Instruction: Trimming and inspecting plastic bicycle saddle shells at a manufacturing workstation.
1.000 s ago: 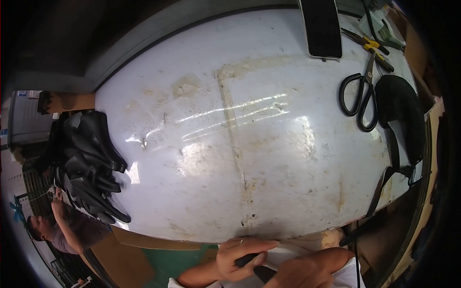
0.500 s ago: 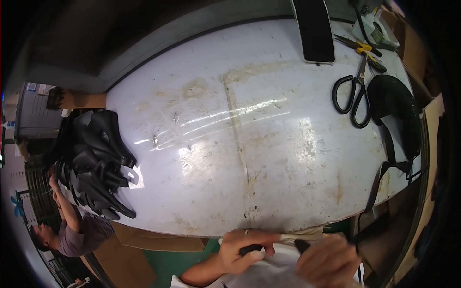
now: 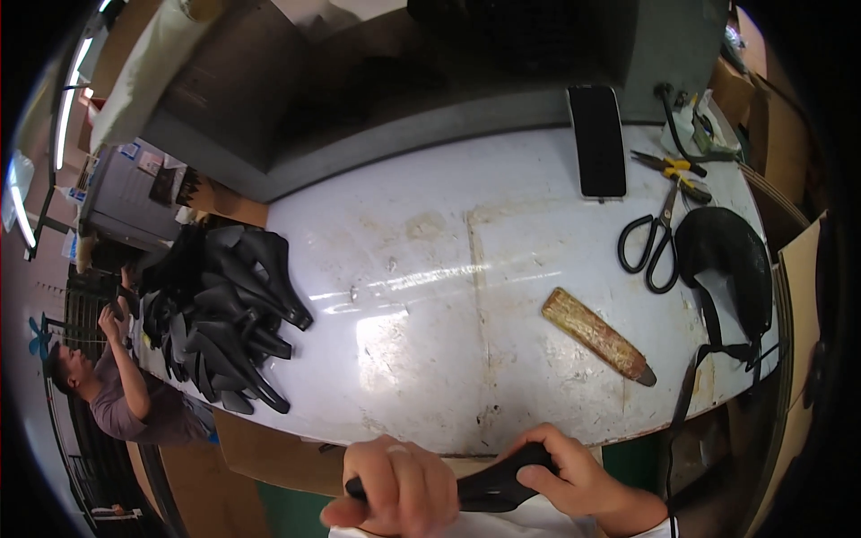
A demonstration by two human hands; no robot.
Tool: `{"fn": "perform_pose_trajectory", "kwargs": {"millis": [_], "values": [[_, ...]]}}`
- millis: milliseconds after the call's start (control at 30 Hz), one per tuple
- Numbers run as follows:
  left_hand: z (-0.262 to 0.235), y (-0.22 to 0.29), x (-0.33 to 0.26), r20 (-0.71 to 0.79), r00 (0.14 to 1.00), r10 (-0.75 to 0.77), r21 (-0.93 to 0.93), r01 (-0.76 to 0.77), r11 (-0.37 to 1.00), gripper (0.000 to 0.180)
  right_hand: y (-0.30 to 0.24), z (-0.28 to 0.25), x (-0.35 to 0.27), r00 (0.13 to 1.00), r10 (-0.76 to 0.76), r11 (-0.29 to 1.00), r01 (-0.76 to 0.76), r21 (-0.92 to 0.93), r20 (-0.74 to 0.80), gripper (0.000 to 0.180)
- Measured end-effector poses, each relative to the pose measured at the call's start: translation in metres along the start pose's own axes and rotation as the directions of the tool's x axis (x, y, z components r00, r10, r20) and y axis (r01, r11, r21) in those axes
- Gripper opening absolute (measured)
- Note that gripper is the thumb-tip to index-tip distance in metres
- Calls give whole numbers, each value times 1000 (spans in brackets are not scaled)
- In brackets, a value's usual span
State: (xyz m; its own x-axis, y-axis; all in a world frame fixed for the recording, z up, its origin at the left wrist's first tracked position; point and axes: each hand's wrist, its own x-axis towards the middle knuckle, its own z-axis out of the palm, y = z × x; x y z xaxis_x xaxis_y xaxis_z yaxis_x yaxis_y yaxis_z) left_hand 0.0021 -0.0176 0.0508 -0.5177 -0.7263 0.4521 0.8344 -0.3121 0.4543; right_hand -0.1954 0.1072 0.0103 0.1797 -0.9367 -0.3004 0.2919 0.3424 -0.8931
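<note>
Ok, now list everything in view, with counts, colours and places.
Worktable: one, stained white, centre
Saddle-shaped pieces: several, black, heaped at table's left
Phone: one, black, table's far side
Pliers: at least one, yellow and black, right of phone
Scissors: one pair, black handles, near pliers
Strapped item: one, black, table's right edge
Stick: one, brownish, dark-tipped, right of centre
Housing: one, grey, behind table
Cardboard: several pieces, brown, left and right
Co-worker: one, in purplish grey, left
Held piece: one, black, lower centre
Left hand: one, bare, gripping it
Right hand: one, bare, gripping it
</note>
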Motion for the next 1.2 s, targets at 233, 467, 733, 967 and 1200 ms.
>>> {"fn": "perform_pose_trajectory", "kwargs": {"millis": [233, 467, 733, 967, 1200], "values": [[13, 8, 5, -48, 995, 93, 231, -79, 970, 56, -32, 16, -3, 976, -117, 988, 96, -118, -185, 24], [-24, -35, -5, -311, 949, 52, 563, 140, 815, 44, -37, 13, 23, 589, -778, 534, 438, -723, -218, 19], [-12, -86, -8, -543, 839, 31, 484, 283, 828, 91, -41, 24, 27, 611, -748, 543, 339, -768, -260, 17], [-28, -102, -12, -516, 845, 141, 481, 150, 864, 71, -35, 20, 23, 676, -673, 610, 275, -743, -302, 18], [-31, -54, -1, -317, 935, 159, 799, 173, 576, 53, -30, 48, 25, 564, -766, 623, 531, -574, -310, 29]]}}
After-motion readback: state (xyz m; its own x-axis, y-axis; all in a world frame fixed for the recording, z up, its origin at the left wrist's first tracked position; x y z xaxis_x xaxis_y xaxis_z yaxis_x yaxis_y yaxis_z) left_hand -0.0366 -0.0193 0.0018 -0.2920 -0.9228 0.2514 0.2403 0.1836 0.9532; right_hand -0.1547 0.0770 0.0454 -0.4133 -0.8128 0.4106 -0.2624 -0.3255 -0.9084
